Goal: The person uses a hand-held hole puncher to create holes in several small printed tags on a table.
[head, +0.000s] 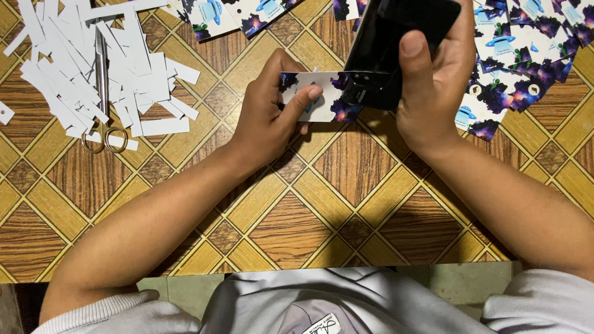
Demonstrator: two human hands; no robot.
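My left hand [272, 114] pinches a small printed paper card [318, 98], long axis left-right. Its right end sits inside the black hand punch [390, 49] gripped in my right hand [436, 80].

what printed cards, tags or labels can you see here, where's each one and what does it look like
Printed card: pinched in the left hand, rectangular, white middle, purple-black galaxy ends, blue motif.
Card pile: right of the right hand, same design, overlapping.
More cards: top edge, same design.
Clothing tag: bottom centre, small, white.
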